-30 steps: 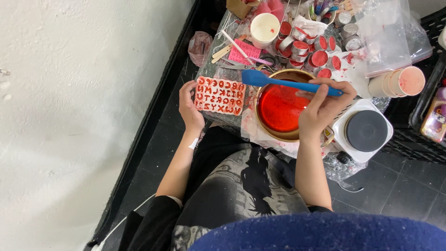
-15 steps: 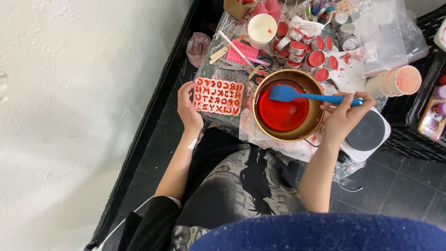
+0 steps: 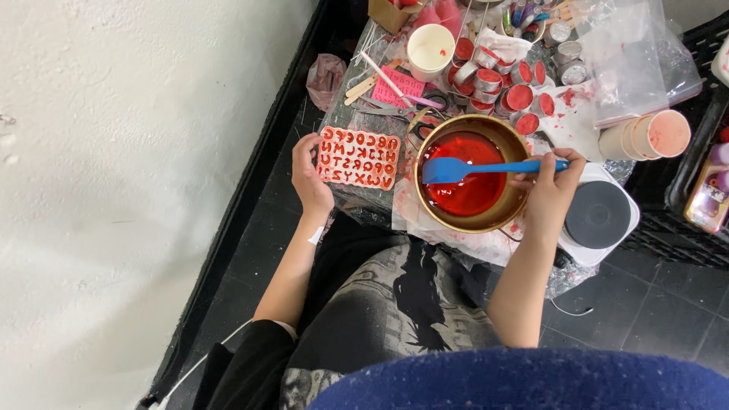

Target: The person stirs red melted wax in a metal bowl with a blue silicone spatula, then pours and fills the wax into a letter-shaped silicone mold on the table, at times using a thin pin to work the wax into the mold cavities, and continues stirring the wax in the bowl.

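Observation:
A brass-coloured bowl (image 3: 513, 214) holds red liquid. My right hand (image 3: 552, 190) grips the handle of a blue spatula (image 3: 456, 168), whose blade lies over the red liquid. My left hand (image 3: 307, 175) rests on the left edge of an orange letter mould (image 3: 358, 157) filled with red. The mould lies just left of the bowl on a plastic-covered surface.
Several small round tins with red fill (image 3: 519, 97) stand behind the bowl. A white cup (image 3: 430, 47), stacked paper cups (image 3: 645, 137), a small white hotplate (image 3: 598, 216) at right, wooden sticks (image 3: 361, 87), plastic bags (image 3: 626, 53) and a black crate (image 3: 695, 205) surround the work.
The spatula has swung from above the bowl's rim down over the red liquid, and my right hand moved with it. My left hand stays at the mould.

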